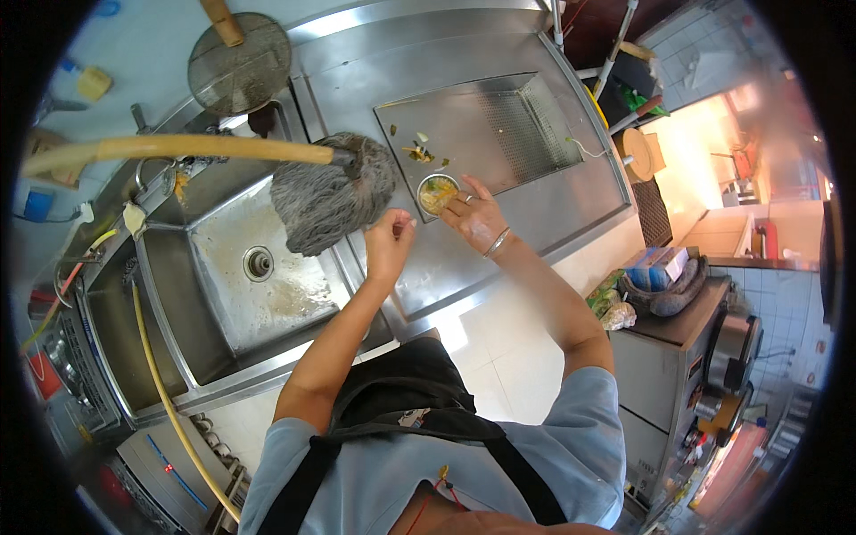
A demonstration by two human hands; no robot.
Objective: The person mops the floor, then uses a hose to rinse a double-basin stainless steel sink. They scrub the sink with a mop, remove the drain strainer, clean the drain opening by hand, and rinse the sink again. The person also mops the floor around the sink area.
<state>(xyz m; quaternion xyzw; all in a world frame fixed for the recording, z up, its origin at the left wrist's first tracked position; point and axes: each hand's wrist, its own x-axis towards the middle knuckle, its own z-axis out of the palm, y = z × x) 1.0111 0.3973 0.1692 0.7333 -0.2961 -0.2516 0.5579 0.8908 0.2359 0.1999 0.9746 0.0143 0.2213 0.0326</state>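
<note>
My right hand (473,215) is at the rim of a small round metal strainer cup (438,194) that holds food scraps and sits at the edge of a recessed stainless steel tray (455,120). Bits of food waste (420,154) lie on the tray just beyond the cup. My left hand (390,244) has its fingers curled together beside a grey mop head (338,194); whether something small is in them cannot be told. That mop head rests on the divider between the sink and the counter, its yellowish handle (214,148) running off to the left.
A steel sink basin (227,234) with a drain lies at left. A round wire-mesh skimmer (239,67) with a bamboo handle is at the upper left. A yellow hose (154,374) hangs over the left basin. At right a cabinet (695,307) carries a box and bags.
</note>
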